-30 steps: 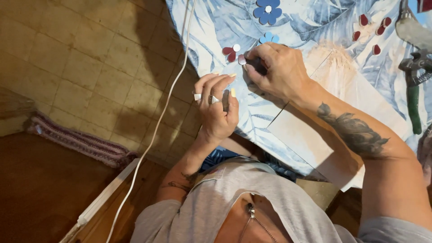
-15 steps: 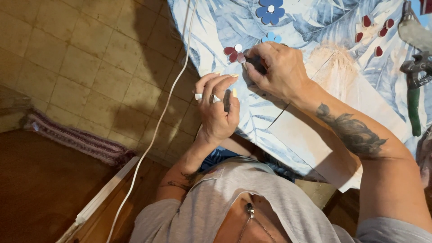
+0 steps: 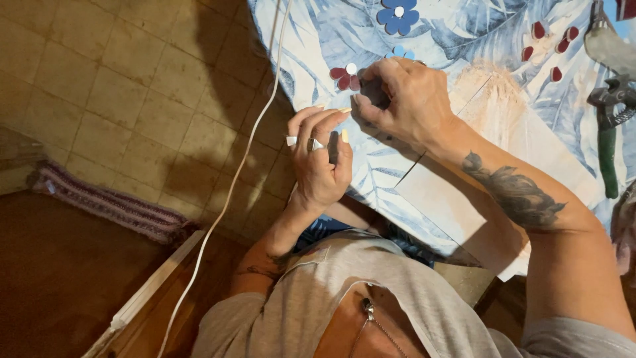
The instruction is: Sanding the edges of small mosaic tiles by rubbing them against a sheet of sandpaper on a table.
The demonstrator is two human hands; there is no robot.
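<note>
Pinching a small dark piece (image 3: 375, 93), right hand (image 3: 404, 99).

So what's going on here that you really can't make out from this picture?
- Head view: whatever the right hand pinches is hidden by its own curled fingers.
- The small dark piece by the left hand is too small and shadowed to name.
- The green-handled pliers run off the right edge, jaws partly cut off.
- The white cord leaves at top and bottom edges; neither end shows.
</note>
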